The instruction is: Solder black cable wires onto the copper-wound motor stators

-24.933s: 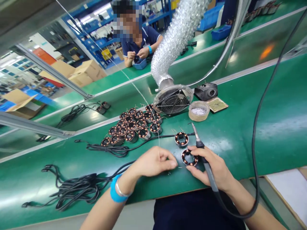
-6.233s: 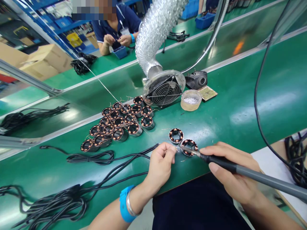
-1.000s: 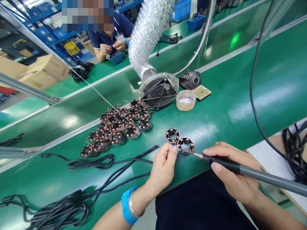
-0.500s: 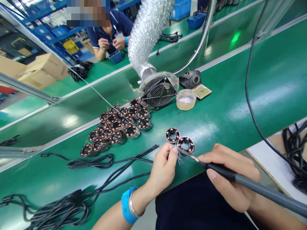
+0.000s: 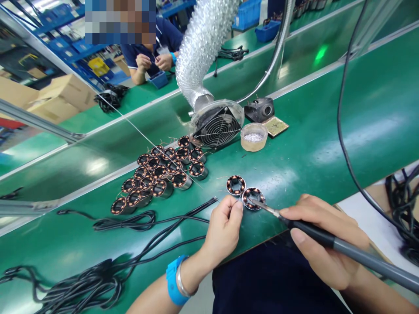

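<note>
While the near copper-wound ring (image 5: 259, 194) sits on the green counter (image 5: 301, 161) beside a second ring (image 5: 235, 178), our left hand (image 5: 224, 224) pinches what looks like fine wire (image 5: 240, 198) at its edge. Our right hand (image 5: 330, 264) is closed round the soldering iron (image 5: 310, 231), its tip over the ring. We'd best steady the wire and keep the heat off our fingers and the windings. We can read no brand, label or writing.
</note>
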Action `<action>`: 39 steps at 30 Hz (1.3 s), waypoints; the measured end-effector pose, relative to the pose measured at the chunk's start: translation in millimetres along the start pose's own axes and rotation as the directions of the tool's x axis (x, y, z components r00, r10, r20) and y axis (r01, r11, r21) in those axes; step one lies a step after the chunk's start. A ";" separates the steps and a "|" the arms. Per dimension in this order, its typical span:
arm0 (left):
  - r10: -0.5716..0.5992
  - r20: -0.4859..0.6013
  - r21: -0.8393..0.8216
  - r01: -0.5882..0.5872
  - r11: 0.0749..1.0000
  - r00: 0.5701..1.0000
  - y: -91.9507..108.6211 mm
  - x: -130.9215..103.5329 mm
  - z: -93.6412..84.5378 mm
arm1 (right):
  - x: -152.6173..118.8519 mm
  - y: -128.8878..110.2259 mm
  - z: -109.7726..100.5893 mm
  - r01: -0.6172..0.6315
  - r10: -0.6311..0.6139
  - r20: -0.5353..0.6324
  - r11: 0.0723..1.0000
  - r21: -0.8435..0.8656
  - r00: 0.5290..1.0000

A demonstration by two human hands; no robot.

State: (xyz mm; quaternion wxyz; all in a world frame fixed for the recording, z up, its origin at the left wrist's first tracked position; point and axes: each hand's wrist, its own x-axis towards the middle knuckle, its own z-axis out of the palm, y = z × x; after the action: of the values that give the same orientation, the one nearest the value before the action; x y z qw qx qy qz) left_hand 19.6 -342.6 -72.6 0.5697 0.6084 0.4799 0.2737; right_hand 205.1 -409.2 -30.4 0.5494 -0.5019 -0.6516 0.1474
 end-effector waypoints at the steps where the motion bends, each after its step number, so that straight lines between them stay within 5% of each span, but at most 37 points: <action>1: 0.002 -0.001 0.004 -0.002 1.000 1.000 0.3 0.2 0.0 | -1.5 1.3 0.7 -0.002 0.002 -0.016 1.000 -0.002 1.000; 8: -0.001 0.005 -0.010 0.001 1.000 1.000 -0.4 0.3 -0.2 | -4.1 21.1 2.5 0.017 -0.022 -0.107 0.999 -0.046 0.994; 14: -0.003 0.002 -0.019 0.003 1.000 1.000 -2.7 -0.2 -0.1 | 42.3 85.1 11.2 0.119 -0.221 -0.242 0.920 -0.374 0.945; 18: -0.003 0.011 -0.024 0.003 1.000 1.000 -2.5 -0.1 -0.7 | 56.4 119.0 16.4 0.116 -0.148 -0.030 0.876 -0.468 0.989; 23: -0.008 0.016 -0.034 0.008 0.999 1.000 -2.9 -1.1 -0.8 | 32.0 92.4 24.0 0.086 -0.110 -0.088 0.966 -0.243 0.990; 28: -0.064 0.065 -0.149 0.073 0.986 0.996 0.6 -1.2 -5.8 | 10.8 56.9 39.5 0.163 -0.164 0.004 0.985 -0.063 0.987; 39: -0.080 0.031 0.009 0.080 0.997 0.996 8.4 5.3 -20.0 | 5.7 61.6 60.1 0.213 -0.215 0.048 0.976 0.044 0.975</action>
State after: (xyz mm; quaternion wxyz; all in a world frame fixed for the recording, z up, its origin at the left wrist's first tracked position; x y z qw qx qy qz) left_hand 6.3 -328.3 -61.7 0.5854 0.5951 0.4959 0.2393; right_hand 184.1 -355.0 -94.2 0.5543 -0.4141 -0.7131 0.1129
